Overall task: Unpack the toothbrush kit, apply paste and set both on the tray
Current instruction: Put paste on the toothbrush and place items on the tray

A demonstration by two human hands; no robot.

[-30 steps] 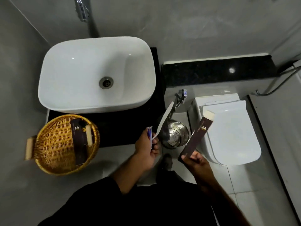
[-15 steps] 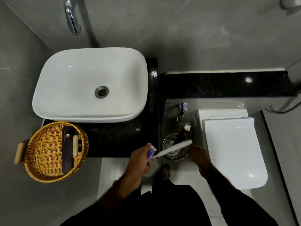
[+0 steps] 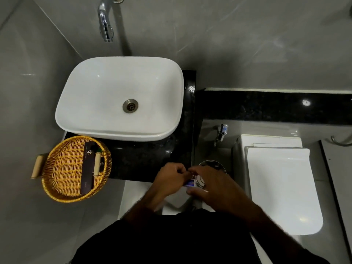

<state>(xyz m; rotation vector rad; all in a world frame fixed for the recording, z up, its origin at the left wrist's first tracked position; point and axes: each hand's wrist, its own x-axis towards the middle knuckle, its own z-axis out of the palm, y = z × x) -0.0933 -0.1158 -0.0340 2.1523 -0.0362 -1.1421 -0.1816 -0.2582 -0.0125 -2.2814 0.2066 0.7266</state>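
Note:
My left hand (image 3: 167,180) and my right hand (image 3: 213,187) meet just off the counter's front corner, above a steel bin. Between them shows a small blue-and-white toothpaste tube (image 3: 190,182), pinched in my left fingers. A white sliver of the toothbrush (image 3: 200,191) shows under my right thumb; the rest of it is hidden by the hands. My right fingertips touch my left fingertips above the tube. The round wicker tray (image 3: 57,193) sits at the counter's left end, well left of both hands.
A dark kit box (image 3: 88,168) lies in the tray between its wooden handles. The white basin (image 3: 106,88) with a chrome tap (image 3: 105,25) fills the black counter (image 3: 152,159). A steel bin (image 3: 211,164) stands on the floor beside the closed toilet (image 3: 282,187).
The dark kit box that my right hand held a second ago is gone from it. My right hand has come left to join the left hand, covering the toothbrush that stuck out before.

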